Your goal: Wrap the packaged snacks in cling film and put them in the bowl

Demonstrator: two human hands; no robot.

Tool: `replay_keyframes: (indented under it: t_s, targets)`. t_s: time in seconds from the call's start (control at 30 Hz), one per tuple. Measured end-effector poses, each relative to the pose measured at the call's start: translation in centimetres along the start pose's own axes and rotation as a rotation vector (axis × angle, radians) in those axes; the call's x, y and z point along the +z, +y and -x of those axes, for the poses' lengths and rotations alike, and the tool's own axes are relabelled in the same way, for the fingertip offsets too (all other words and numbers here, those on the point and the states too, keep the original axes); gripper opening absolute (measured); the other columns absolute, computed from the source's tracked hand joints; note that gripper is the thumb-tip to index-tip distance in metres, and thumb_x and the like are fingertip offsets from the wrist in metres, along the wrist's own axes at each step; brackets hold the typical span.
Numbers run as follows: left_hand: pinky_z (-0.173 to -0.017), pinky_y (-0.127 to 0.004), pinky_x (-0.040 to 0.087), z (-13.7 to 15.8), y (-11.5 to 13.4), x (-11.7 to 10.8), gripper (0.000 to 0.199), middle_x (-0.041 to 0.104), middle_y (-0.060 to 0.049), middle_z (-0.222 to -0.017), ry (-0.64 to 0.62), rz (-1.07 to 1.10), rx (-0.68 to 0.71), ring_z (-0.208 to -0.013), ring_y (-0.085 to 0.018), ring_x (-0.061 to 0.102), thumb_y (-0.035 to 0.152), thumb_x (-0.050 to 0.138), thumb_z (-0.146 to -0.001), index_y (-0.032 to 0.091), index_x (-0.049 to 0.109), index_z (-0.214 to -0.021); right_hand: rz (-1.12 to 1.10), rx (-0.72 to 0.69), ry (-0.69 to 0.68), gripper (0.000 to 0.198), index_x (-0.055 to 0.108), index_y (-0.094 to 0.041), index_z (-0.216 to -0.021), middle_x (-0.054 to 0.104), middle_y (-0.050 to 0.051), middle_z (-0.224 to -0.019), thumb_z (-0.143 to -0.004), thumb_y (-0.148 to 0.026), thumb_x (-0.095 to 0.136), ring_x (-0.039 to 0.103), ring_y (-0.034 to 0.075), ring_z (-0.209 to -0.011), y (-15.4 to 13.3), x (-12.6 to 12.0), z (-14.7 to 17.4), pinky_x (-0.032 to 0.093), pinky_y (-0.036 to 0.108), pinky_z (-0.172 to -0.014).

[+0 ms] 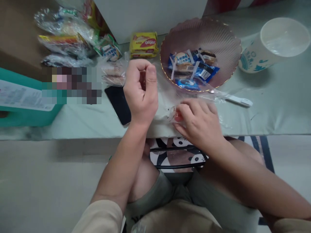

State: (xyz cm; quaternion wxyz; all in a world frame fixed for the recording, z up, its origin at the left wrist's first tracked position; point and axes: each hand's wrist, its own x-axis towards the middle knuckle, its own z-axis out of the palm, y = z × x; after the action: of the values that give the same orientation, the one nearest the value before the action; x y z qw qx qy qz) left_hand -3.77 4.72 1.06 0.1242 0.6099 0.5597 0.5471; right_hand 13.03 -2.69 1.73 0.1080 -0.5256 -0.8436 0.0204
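Observation:
My left hand point(142, 90) is raised over the table, fingers curled in and thumb laid along them. Whether anything sits inside that fist is hidden. Low over the table near its front edge, my right hand point(202, 121) pinches a small clear-wrapped red item point(178, 116) between thumb and fingers; its kind cannot be made out. Beyond it stands a pink ribbed glass bowl point(225, 42) with a gold rim, holding several blue snack packets point(205, 71). A dark phone point(118, 105) lies just left of my left hand.
A yellow snack box point(143, 45) stands behind my left hand. Several bagged snacks point(70, 35) are heaped at the back left, near a green box point(26, 97). On the right are a white paper tub point(257, 51) and a thin white tool point(239, 99).

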Motion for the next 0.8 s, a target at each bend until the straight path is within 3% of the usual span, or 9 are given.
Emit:
replay_keyframes:
  t_s: [0.1, 0.4, 0.57, 0.7, 0.8]
  targets:
    - [-0.066, -0.026, 0.050, -0.3, -0.7, -0.2, 0.059, 0.053, -0.002, -0.087, -0.029, -0.061, -0.083, -0.082, -0.015, 0.065, 0.076, 0.025, -0.098, 0.024, 0.052, -0.096, 0.013, -0.071, -0.040, 0.030, 0.063, -0.021, -0.112, 0.069, 0.012, -0.126, -0.099, -0.046, 0.052, 0.058, 0.031, -0.107, -0.4, -0.4, 0.4, 0.036, 0.042, -0.083]
    - [-0.069, -0.028, 0.053, -0.7, -2.5, -0.6, 0.058, 0.054, -0.002, -0.086, -0.038, -0.018, -0.136, -0.081, -0.016, 0.064, 0.077, 0.030, -0.097, 0.024, 0.054, -0.095, 0.064, -0.146, -0.015, 0.023, 0.063, -0.021, -0.119, 0.071, 0.007, -0.129, -0.104, -0.028, 0.048, 0.060, 0.027, -0.112, 0.4, -0.6, 0.9, 0.035, 0.039, -0.083]
    - [-0.066, -0.025, 0.052, -0.5, -2.7, -0.7, 0.057, 0.057, -0.003, -0.090, -0.063, -0.068, -0.172, -0.083, -0.016, 0.065, 0.076, 0.028, -0.098, 0.025, 0.054, -0.097, 0.094, -0.110, -0.015, 0.027, 0.061, -0.019, -0.125, 0.075, 0.009, -0.109, -0.104, -0.029, 0.048, 0.060, 0.027, -0.098, 0.7, -0.2, 0.5, 0.032, 0.039, -0.079]
    - [-0.065, -0.025, 0.051, -0.5, -3.1, -0.7, 0.057, 0.055, -0.003, -0.089, -0.052, 0.002, -0.163, -0.081, -0.015, 0.064, 0.075, 0.029, -0.098, 0.025, 0.055, -0.099, 0.138, -0.096, -0.039, 0.019, 0.066, -0.022, -0.108, 0.071, 0.007, -0.097, -0.101, -0.033, 0.053, 0.058, 0.026, -0.088, 0.5, -0.1, 0.8, 0.031, 0.039, -0.077]
    - [-0.065, -0.026, 0.050, -0.7, -3.7, -0.6, 0.053, 0.053, -0.002, -0.084, -0.028, 0.132, -0.131, -0.078, -0.015, 0.062, 0.074, 0.038, -0.098, 0.024, 0.055, -0.097, 0.109, -0.126, -0.055, 0.016, 0.065, -0.021, -0.107, 0.071, 0.008, -0.114, -0.098, -0.031, 0.057, 0.060, 0.027, -0.098, 0.4, 0.0, 1.2, 0.034, 0.038, -0.078]
